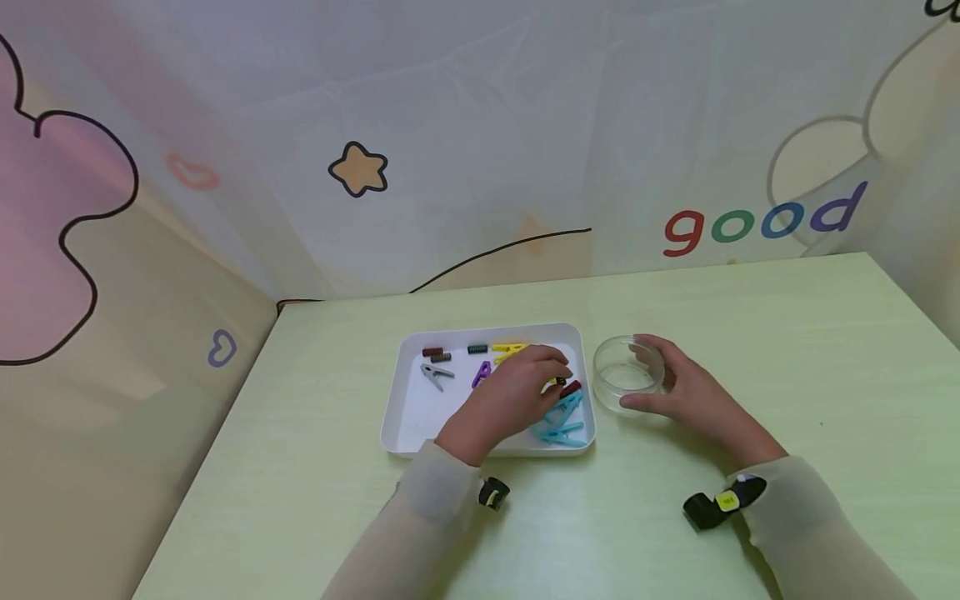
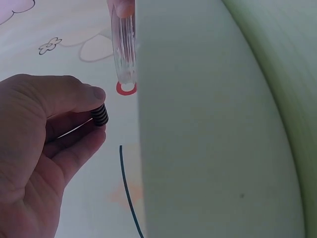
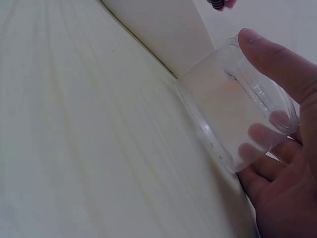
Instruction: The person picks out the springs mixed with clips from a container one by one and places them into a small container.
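Note:
My left hand [image 1: 512, 392] is over the right half of a white tray [image 1: 416, 417]. Between its thumb and fingertips it pinches a small dark coil spring [image 2: 100, 115], which also shows at the top of the right wrist view. Beside the tray, my right hand [image 1: 686, 387] grips a clear round container [image 3: 218, 106], thumb on the near side and fingers round the far side. The container stands upright on the table. Below the left hand's fingertips lie a dark red spring [image 1: 571, 389] and several light blue clips [image 1: 562, 435], partly covered by the hand.
Elsewhere in the tray are yellow clips [image 1: 508, 347], a purple clip [image 1: 482, 372], a grey clip [image 1: 437, 374], a dark green spring [image 1: 477, 349], a red-brown spring [image 1: 432, 352] and a brown one [image 1: 441, 357]. A printed curtain [image 1: 480, 150] hangs behind the pale table [image 1: 315, 467].

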Demonstrator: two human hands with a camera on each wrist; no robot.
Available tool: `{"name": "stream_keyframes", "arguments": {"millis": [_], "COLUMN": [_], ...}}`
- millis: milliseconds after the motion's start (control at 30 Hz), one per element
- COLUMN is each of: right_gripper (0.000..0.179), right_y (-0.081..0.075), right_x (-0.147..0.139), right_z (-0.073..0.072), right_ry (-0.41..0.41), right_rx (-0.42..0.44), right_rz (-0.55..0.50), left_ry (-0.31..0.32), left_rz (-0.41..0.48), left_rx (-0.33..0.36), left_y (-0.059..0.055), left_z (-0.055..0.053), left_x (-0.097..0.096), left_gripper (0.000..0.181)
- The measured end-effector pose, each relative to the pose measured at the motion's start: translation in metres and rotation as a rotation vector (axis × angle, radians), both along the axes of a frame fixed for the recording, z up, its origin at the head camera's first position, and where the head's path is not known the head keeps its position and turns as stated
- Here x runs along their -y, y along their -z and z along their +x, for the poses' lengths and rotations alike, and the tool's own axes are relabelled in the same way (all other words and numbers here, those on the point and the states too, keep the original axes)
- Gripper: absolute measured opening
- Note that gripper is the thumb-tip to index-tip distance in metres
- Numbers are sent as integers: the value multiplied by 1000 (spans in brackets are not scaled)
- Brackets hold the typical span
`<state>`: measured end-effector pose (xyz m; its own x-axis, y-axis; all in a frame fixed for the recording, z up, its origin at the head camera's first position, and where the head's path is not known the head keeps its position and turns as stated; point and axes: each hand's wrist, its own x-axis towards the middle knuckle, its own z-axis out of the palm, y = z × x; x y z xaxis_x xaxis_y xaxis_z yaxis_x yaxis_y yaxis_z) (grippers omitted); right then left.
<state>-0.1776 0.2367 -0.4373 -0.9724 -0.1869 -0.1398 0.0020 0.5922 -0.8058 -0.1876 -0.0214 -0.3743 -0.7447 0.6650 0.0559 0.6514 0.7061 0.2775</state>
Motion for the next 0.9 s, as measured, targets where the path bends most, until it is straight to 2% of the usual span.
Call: {"name": "stream_keyframes", "arguments": {"millis": [400,900], "right_gripper": [101,98], "right_y": [3,2], "right_x": [-2,-2], "right_z": [-1,0], "right_ry": [-12,-16], "right_rx": [-23,-35], "right_rz": [-18,-23], "left_ry": [21,96], "left_rz": [40,98], "left_rx": [22,-77], "left_y": [2,10], "left_z": [2,3], "left_x": [-10,-19], "left_gripper": [26,24]}}
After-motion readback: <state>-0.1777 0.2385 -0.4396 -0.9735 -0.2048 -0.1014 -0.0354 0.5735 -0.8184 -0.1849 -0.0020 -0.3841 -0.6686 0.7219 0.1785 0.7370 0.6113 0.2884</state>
